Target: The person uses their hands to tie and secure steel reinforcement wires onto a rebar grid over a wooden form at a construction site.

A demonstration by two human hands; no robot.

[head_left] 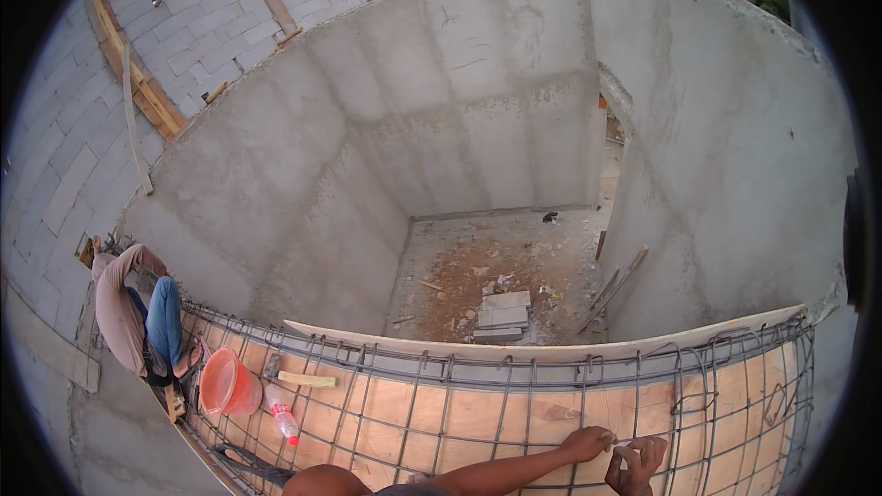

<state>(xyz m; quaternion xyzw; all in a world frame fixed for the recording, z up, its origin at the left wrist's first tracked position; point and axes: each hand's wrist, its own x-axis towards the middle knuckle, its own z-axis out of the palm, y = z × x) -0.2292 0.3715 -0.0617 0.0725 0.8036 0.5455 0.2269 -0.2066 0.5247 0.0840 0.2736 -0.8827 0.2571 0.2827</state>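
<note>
Both of my hands are close together over a steel rebar mesh laid on plywood formwork. My left hand reaches in from the left with its fingers closed in a pinch. Beside it, my right hand has its fingers curled, the thumb near the fingertips. A small pale, thin thing shows between the two hands, too fine to name. Just beyond them, crossing bars and bent bar ends stand along the mesh's far edge. What each hand grips is mostly hidden by the fingers.
A person in jeans crouches at the left end. Near them are a red bucket, a plastic bottle and a wood piece. Beyond the plywood edge, a deep drop leads to a rubble-strewn floor with stacked blocks, between grey walls.
</note>
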